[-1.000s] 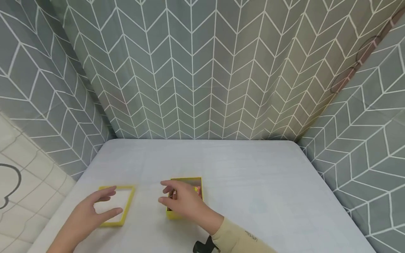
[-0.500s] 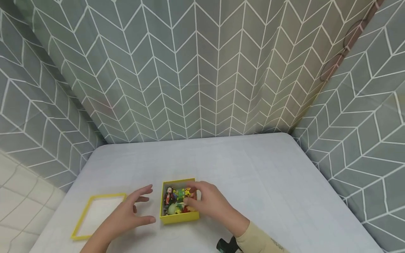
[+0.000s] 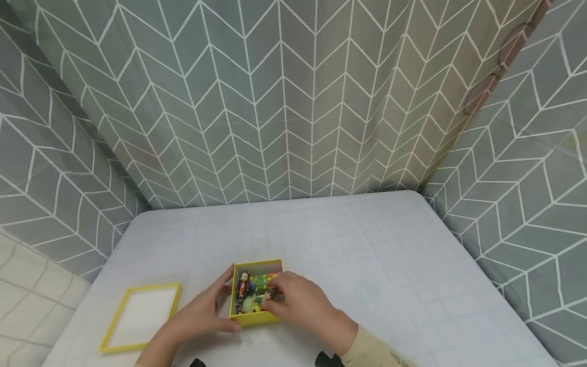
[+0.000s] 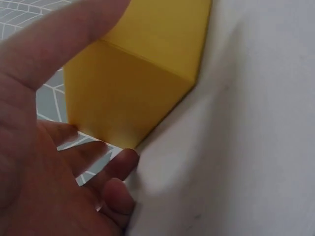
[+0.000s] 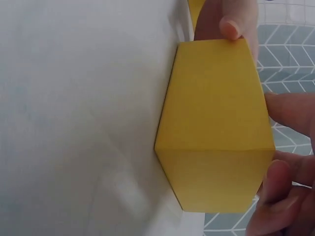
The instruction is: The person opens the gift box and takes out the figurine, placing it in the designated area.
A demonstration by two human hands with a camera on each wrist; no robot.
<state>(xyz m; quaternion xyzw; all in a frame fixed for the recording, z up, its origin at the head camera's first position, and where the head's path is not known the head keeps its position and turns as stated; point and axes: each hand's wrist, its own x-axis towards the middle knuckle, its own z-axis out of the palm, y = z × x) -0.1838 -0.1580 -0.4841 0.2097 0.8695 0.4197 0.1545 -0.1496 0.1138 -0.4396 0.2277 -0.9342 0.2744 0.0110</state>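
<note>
The left hand [image 3: 202, 316] has left the yellow lid [image 3: 139, 317] behind and come across to the yellow box [image 3: 257, 293]: a second ago it hovered over the lid, half a second ago it was open in the air just short of the box, and now its thumb lies along the box's near left corner with the fingers reaching up the left wall. The left wrist view shows the same, fingers curled round a yellow corner. The right hand [image 3: 304, 306] has stayed on the box throughout and now grips its right side, fingertips over the rim among the small colourful figures [image 3: 252, 293] inside (the right wrist view shows a thumb and fingers wrapped on two of the walls). So both hands now grasp the one box, which sits on the white table [image 3: 367, 255] near its front edge, a little left of centre, with the lid lying open-side up well to its left, untouched. My reading is that the box is now being steadied from both sides, and the lid has been set aside.
</note>
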